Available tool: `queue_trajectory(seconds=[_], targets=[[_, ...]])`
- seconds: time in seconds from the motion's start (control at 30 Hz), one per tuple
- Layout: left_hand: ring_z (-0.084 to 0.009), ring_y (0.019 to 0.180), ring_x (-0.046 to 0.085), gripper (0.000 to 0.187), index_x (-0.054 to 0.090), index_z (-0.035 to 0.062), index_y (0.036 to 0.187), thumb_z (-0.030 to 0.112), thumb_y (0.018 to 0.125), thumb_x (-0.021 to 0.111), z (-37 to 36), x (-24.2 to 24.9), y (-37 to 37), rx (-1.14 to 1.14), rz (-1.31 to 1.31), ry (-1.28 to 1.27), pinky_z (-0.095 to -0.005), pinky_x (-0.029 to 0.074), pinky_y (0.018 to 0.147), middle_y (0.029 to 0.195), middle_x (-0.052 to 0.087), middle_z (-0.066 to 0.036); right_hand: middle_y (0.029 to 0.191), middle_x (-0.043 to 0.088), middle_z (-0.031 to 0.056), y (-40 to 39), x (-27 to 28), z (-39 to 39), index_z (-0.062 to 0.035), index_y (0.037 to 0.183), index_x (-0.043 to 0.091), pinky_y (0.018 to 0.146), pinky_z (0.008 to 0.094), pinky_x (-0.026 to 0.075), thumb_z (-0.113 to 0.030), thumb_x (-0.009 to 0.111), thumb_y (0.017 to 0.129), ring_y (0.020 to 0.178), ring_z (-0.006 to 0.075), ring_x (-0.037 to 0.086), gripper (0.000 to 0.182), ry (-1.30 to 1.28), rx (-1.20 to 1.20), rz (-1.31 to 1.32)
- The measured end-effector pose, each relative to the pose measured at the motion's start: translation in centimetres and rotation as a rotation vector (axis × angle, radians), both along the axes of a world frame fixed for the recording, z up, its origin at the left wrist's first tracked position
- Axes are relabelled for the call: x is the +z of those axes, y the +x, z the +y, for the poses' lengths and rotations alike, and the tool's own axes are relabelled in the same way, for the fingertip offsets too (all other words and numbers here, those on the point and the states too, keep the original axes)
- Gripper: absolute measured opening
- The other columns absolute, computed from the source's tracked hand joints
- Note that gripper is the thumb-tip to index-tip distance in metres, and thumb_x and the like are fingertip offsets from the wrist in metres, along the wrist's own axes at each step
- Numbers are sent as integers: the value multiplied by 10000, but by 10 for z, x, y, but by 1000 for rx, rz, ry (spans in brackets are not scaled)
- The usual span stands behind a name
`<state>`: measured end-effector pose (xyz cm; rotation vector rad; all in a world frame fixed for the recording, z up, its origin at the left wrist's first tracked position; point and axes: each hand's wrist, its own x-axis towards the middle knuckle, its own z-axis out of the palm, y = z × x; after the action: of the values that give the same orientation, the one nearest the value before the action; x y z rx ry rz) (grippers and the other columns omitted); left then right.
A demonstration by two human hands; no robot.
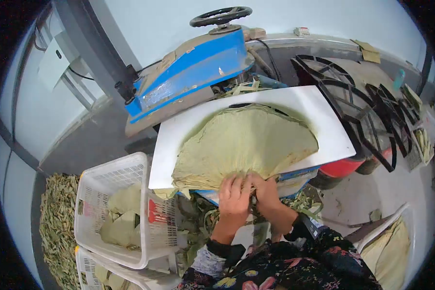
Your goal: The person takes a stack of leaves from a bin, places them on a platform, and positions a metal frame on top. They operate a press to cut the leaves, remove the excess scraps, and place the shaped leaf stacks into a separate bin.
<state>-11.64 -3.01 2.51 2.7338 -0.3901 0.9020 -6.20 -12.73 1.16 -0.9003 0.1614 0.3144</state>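
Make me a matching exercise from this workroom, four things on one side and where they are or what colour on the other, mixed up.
Things
1. Leaf stack
2. Handwheel
3. Heap of loose leaves
4. Left hand and right hand

Places or colours
A. Left of the white crates
B. At the stack's near edge
C. Black
D. Spread on the white board

Pairs: 1-D, 2-C, 3-A, 4-B

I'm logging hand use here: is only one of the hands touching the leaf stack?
No, the left hand and the right hand both touch the near edge of the leaf stack.
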Motion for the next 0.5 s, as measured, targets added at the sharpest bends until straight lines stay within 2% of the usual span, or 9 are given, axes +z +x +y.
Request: queue_trajectory(seconds=[0.07,0.1,0.13,0.2,0.23,0.3,0.37,0.43,0.5], targets=[[-359,1057,465,399,566,15,1116,13,718,544,-2,-15,13,65,-110,-78,-470,373,928,1063,511,-137,845,593,61,6,2,-8,3,938,593,631,318,445,-205,625,795,767,126,548,255,-77,86,-111],[-353,1046,466,412,568,7,1110,2,699,551,0,-25,18,81,-143,-99,-464,383,902,1050,509,-139,894,583,30,8,14,-15,-6,977,548,686,305,462,-116,586,813,816,120,552,201,-145,154,-118],[-353,1046,466,412,568,7,1110,2,699,551,0,-34,21,91,-135,-94,-464,383,902,1050,509,-139,894,583,30,11,15,-21,-6,977,548,686,305,462,-116,586,813,816,120,552,201,-141,165,-111],[-360,999,464,433,559,-14,1085,-46,653,554,-1,-44,24,144,-138,-222,-456,390,870,1037,495,-162,911,590,73,20,11,-39,6,987,546,688,331,463,-100,602,790,780,183,573,230,-280,417,-283],[-360,999,464,433,559,-14,1085,-46,653,554,-2,-45,24,159,-136,-220,-456,390,870,1037,495,-162,911,590,73,31,6,-48,6,987,546,688,331,463,-100,602,790,780,183,573,230,-277,431,-282],[-370,958,454,469,529,-27,1082,-87,617,552,-4,-47,24,251,-63,-379,-454,385,848,1026,473,-199,960,599,137,60,0,-68,-21,1050,560,755,392,446,-131,599,799,824,283,573,277,-1044,156,-1117],[-375,949,449,481,515,-26,1090,-99,614,540,-5,-48,27,252,-78,-423,-454,381,852,1026,463,-212,953,579,205,102,22,-86,-19,1030,554,808,448,432,-94,615,728,878,389,515,317,-1422,-34,-1386],[-381,940,444,494,501,-26,1097,-111,611,527,-5,-49,28,243,-94,-462,-454,376,855,1025,454,-225,971,581,194,151,4,-95,-48,986,568,865,471,401,-108,581,741,1002,355,491,253,-1563,12,-1428],[-386,949,441,489,492,-24,1101,-109,620,529,-4,-49,31,229,-77,-483,-452,372,863,1025,449,-232,967,584,190,184,-9,-95,-50,984,568,855,470,408,-109,577,741,994,351,501,251,-1585,110,-1399]])
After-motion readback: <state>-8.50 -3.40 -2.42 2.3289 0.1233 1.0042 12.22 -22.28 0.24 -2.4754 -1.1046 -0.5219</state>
